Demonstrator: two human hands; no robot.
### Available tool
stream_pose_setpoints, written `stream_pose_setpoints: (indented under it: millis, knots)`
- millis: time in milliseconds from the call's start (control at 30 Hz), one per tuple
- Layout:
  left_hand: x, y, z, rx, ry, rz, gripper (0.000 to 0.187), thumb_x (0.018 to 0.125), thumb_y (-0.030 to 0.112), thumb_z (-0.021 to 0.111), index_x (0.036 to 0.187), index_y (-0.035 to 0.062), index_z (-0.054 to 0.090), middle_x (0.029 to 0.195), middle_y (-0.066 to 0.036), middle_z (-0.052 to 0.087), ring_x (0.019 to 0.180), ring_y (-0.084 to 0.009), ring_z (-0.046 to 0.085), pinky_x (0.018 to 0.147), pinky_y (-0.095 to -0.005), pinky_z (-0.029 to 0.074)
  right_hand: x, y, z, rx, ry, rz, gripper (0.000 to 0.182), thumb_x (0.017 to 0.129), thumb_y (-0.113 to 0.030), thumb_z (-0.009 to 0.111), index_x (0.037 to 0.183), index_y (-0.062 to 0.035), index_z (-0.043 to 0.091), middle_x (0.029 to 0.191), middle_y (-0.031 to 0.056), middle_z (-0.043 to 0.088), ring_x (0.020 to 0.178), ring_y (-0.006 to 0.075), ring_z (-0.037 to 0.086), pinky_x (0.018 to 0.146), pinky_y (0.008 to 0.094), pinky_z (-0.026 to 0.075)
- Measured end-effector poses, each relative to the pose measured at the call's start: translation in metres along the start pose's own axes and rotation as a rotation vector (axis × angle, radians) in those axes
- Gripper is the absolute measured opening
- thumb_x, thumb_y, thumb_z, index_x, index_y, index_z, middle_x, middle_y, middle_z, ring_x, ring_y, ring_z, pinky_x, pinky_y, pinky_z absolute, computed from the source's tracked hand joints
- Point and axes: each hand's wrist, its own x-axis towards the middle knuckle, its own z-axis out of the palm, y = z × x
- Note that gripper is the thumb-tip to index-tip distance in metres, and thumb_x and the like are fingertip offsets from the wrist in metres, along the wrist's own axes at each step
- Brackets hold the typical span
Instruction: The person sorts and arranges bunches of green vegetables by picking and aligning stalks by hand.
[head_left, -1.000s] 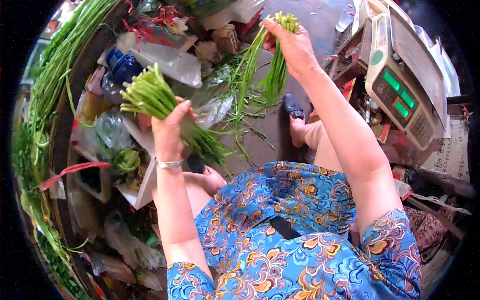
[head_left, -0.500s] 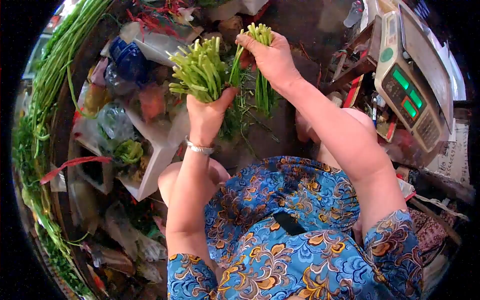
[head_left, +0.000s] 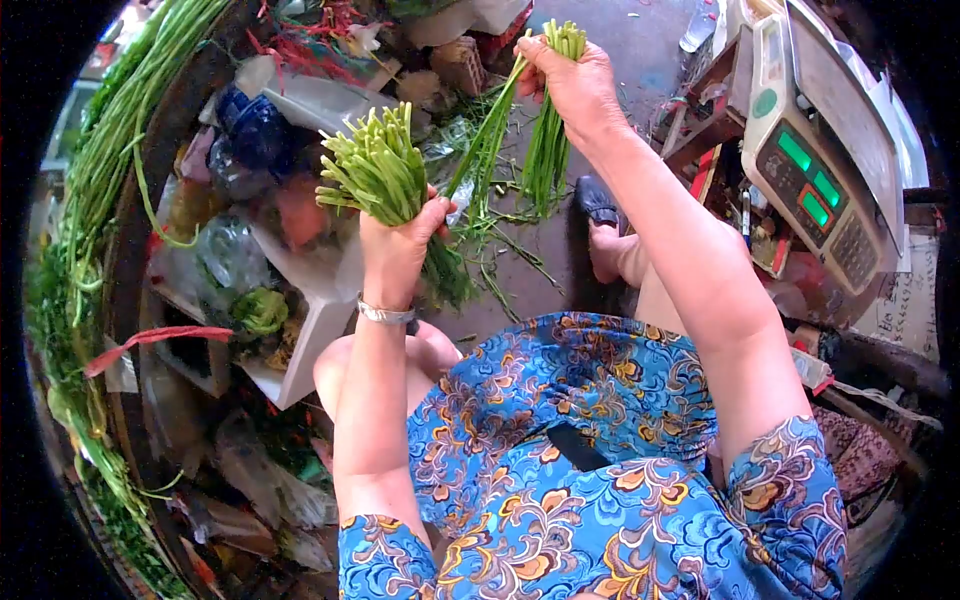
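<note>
My left hand (head_left: 398,245), with a bracelet at its wrist, is closed round a thick bunch of green stems (head_left: 378,160). The pale cut ends point up and away from me, and leafy tops hang below the fist. Farther forward and to the right, my right hand (head_left: 580,88) grips a thinner bunch of green stems (head_left: 545,150). Its cut ends stick out above the fingers while the rest hangs down. A few strands from this bunch slant out toward the left hand. The kind of vegetable is not clear from the stems.
Loose green stems (head_left: 510,250) lie on the floor beneath the hands. A digital scale (head_left: 800,185) with lit green displays stands on the right. Long green vegetables (head_left: 110,150) line the left edge. White foam pieces (head_left: 300,340), plastic bags (head_left: 230,250) and a red strip (head_left: 155,343) clutter the left.
My hands have moved apart: the right one forward and to the right with its thin bunch, the left one slightly left and nearer me. More floor and a shoe now show between them.
</note>
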Motion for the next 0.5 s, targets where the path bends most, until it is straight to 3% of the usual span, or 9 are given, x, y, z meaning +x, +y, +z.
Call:
stream_pose_setpoints:
  millis: [100, 167, 200, 333, 433, 500]
  knots:
    - [-0.002, -0.002, -0.007, 0.047, 0.006, -0.028, 0.014, 0.079, 0.001, 0.068, 0.089, 0.0002, 0.058, 0.079, -0.006, 0.063, 0.071, -0.0153, 0.063, 0.058, -0.0247, 0.05, 0.007, -0.006, -0.013, -0.017, 0.066, 0.015, 0.011, 0.085, -0.013, 0.065, 0.078, -0.0061, 0.062, 0.063, 0.0031, 0.062, 0.048, 0.0118, 0.057, 0.044, 0.0258, 0.043]
    - [-0.004, -0.003, -0.014, 0.082, 0.013, -0.048, 0.014, 0.079, 0.001, 0.068, 0.089, 0.0003, 0.058, 0.08, -0.006, 0.063, 0.071, -0.0152, 0.063, 0.057, -0.0245, 0.05, 0.016, -0.009, -0.025, 0.0, 0.111, -0.009, 0.014, 0.085, -0.02, 0.067, 0.08, -0.0067, 0.065, 0.067, 0.0016, 0.063, 0.056, 0.0116, 0.06, 0.051, 0.0256, 0.043]
    - [-0.004, -0.004, -0.018, 0.077, 0.03, -0.044, 0.014, 0.079, 0.001, 0.068, 0.089, 0.0003, 0.058, 0.08, -0.006, 0.063, 0.071, -0.0151, 0.063, 0.056, -0.0248, 0.05, 0.017, -0.015, -0.027, 0.024, 0.129, -0.025, 0.011, 0.085, -0.013, 0.065, 0.077, -0.0069, 0.06, 0.064, 0.0041, 0.063, 0.049, 0.0136, 0.058, 0.044, 0.0269, 0.042]
    - [-0.004, -0.004, -0.032, 0.076, 0.119, -0.044, 0.019, 0.076, -0.001, 0.069, 0.091, -0.0003, 0.058, 0.08, -0.007, 0.061, 0.068, -0.0162, 0.062, 0.054, -0.0255, 0.05, 0.038, -0.004, -0.048, 0.09, 0.112, -0.136, 0.012, 0.086, -0.015, 0.065, 0.079, -0.0054, 0.063, 0.069, 0.0047, 0.065, 0.054, 0.0129, 0.059, 0.047, 0.0267, 0.043]
    - [-0.001, -0.008, -0.047, 0.104, 0.183, -0.062, 0.02, 0.074, -0.003, 0.07, 0.09, -0.001, 0.058, 0.084, -0.008, 0.062, 0.067, -0.0171, 0.062, 0.054, -0.0257, 0.051, 0.035, -0.021, -0.065, -0.011, 0.207, -0.031, 0.02, 0.087, -0.025, 0.062, 0.077, -0.0081, 0.061, 0.065, 0.0037, 0.062, 0.054, 0.0137, 0.059, 0.052, 0.0267, 0.047]
    - [0.0, -0.009, -0.05, 0.092, 0.216, -0.068, 0.02, 0.074, -0.003, 0.069, 0.091, -0.0009, 0.059, 0.084, -0.008, 0.062, 0.065, -0.0165, 0.061, 0.054, -0.0264, 0.05, 0.034, -0.027, -0.063, 0.04, 0.22, -0.015, 0.02, 0.087, -0.025, 0.063, 0.073, -0.0102, 0.061, 0.061, 0.0017, 0.06, 0.049, 0.0123, 0.056, 0.048, 0.0259, 0.045]
